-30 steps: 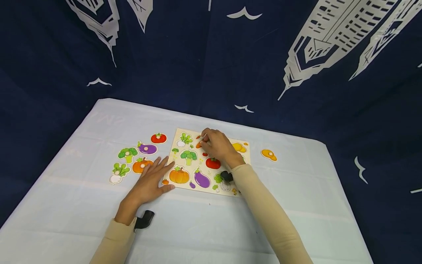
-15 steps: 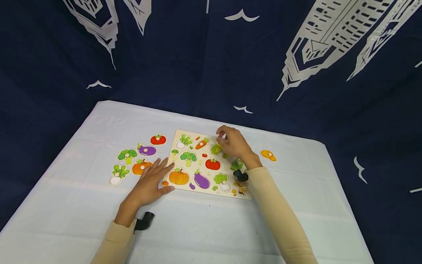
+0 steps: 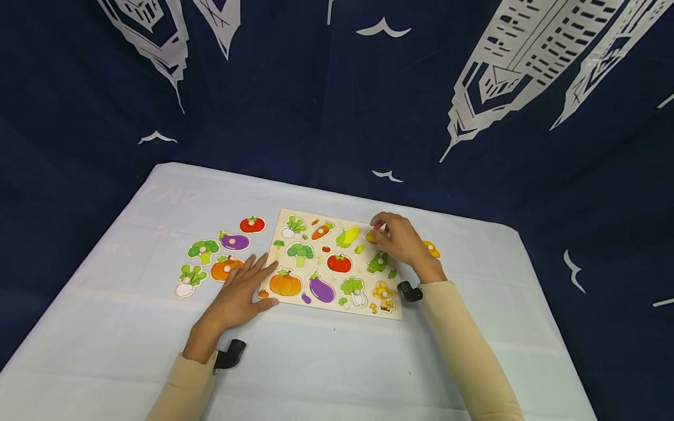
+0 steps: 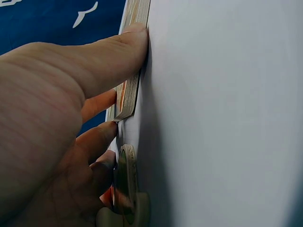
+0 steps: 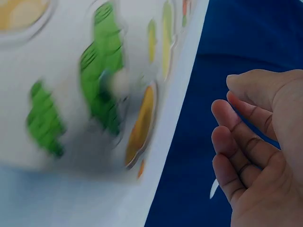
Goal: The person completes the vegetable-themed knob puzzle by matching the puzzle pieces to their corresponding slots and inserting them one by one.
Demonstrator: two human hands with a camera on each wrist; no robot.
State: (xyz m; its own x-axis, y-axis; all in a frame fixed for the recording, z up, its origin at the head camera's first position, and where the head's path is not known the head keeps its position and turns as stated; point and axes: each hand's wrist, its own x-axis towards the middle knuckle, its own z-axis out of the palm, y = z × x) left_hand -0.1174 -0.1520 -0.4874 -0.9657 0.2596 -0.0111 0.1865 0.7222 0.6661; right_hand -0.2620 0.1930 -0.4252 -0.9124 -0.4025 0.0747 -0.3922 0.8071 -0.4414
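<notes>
A wooden vegetable puzzle board [image 3: 310, 304] lies mid-table. My left hand [image 3: 237, 295] rests at its left edge, fingers spread and thumb by the front corner; in the left wrist view the thumb [image 4: 116, 52] touches the board's side. My right hand [image 3: 402, 240] hovers over the far right corner, fingers loosely bent around nothing, partly hiding the yellow potato picture [image 5: 142, 125]. A carrot piece [image 3: 322, 231] and a knobbed green artichoke piece [image 5: 102, 71] sit in the board. A potato piece [image 3: 432, 248] on the table is half hidden behind my right hand.
Left of the board lie several loose knobbed pieces: a tomato [image 3: 253, 224], an eggplant [image 3: 234, 241], a broccoli [image 3: 203, 250], a pumpkin [image 3: 225, 268] and a radish [image 3: 189, 282]. The white-covered table [image 3: 316, 374] ends before a dark blue printed curtain [image 3: 295, 105].
My right hand has left the carrot piece in the board's upper part and moved right, passing over the corn, to the far right corner. My left hand has stayed at the left edge.
</notes>
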